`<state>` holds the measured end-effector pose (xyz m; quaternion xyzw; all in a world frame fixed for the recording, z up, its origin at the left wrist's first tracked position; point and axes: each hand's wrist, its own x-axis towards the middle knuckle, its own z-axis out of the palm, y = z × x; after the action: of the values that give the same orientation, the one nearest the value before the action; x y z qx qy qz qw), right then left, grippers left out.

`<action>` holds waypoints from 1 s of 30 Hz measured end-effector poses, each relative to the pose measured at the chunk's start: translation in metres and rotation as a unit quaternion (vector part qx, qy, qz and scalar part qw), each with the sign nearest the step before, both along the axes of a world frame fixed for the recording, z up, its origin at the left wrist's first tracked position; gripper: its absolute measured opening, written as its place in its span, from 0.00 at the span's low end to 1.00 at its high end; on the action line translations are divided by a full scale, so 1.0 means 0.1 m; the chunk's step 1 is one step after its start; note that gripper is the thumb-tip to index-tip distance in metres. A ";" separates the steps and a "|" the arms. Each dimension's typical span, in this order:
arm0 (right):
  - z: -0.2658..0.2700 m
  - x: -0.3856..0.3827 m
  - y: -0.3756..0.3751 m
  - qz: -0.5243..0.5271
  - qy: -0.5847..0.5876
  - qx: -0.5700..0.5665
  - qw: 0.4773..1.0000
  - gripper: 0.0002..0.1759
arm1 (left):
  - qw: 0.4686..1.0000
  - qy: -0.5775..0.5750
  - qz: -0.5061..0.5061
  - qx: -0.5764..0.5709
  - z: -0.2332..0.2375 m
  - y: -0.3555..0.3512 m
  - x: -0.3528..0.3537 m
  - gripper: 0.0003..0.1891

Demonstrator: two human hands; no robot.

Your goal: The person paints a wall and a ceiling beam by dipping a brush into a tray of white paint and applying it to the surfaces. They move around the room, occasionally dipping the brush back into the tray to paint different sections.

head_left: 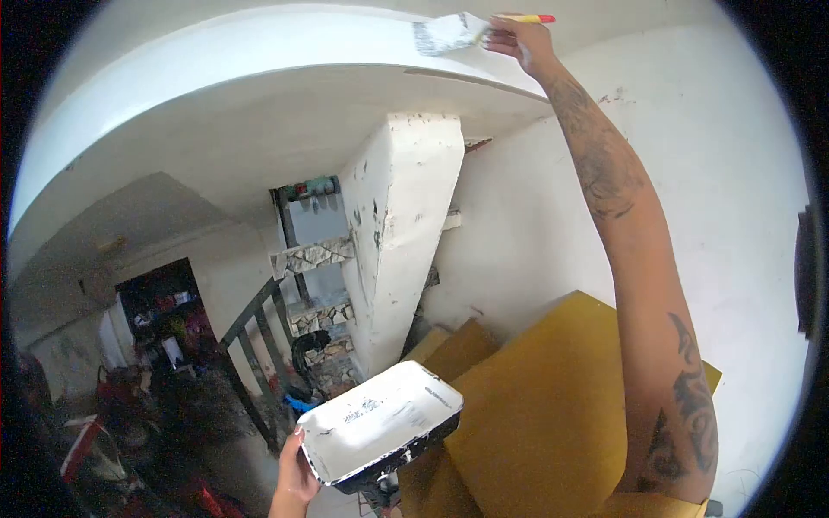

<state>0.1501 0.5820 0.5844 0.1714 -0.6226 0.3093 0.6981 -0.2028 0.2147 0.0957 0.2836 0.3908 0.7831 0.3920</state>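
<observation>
High at the top, my right hand (pixel 521 43) is closed round the handle of a paintbrush (pixel 451 34), whose wide bristles are coated in white paint. The bristles lie against a white-painted beam (pixel 285 45) that runs along the ceiling. Lower down, my left hand (pixel 297 469) grips the near left edge of a paint tray (pixel 380 423). White paint coats the inside of the tray, and its dark outer wall is smeared with white. Part of the left hand's fingers is hidden beneath the tray.
Large yellow-brown boards (pixel 544 388) lean at the lower right, close under my right arm. A stone-edged staircase (pixel 318 319) with a dark railing (pixel 250 324) stands behind a white sloping pillar (pixel 414 190). Dim clutter (pixel 129 457) fills the lower left.
</observation>
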 end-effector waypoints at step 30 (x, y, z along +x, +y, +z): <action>-0.06 -0.13 -1.18 -0.186 0.009 0.110 0.976 0.06 | 0.998 0.007 0.041 -0.056 -0.31 0.10 -0.20 0.25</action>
<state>0.1373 0.4639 0.5786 0.1310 -0.6673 0.1025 0.7260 -0.2231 0.2248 0.0652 0.2505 0.4479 0.7733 0.3724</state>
